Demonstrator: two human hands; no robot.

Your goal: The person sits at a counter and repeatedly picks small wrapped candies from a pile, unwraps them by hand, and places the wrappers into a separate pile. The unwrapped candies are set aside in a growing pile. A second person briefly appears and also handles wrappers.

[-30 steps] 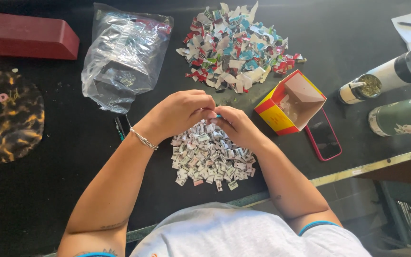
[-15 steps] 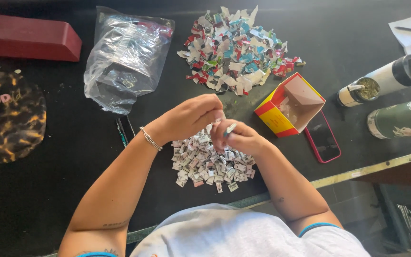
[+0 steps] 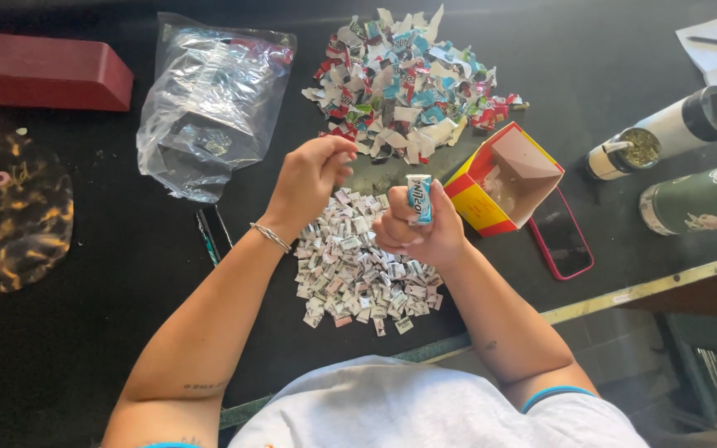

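My right hand (image 3: 415, 228) is closed around a small folded strip of blue and white paper (image 3: 419, 197), which stands upright between thumb and fingers. My left hand (image 3: 313, 172) hovers to its left, fingers curled in, with nothing visible in it; a thin bracelet circles the wrist. Both hands are raised over a heap of small folded paper pieces (image 3: 358, 274) on the black table. Farther back lies a bigger pile of torn coloured wrapper scraps (image 3: 404, 79).
An open red and yellow carton (image 3: 504, 178) lies right of my hands, a phone in a red case (image 3: 562, 241) beside it. A clear plastic bag (image 3: 209, 104), a dark red box (image 3: 39, 70), two flasks (image 3: 674, 129) and a pen (image 3: 207, 234) surround them. The table edge (image 3: 641, 290) runs near right.
Both hands lifted off the heap of folded pieces and drew apart. The right hand now holds a blue and white folded strip upright.
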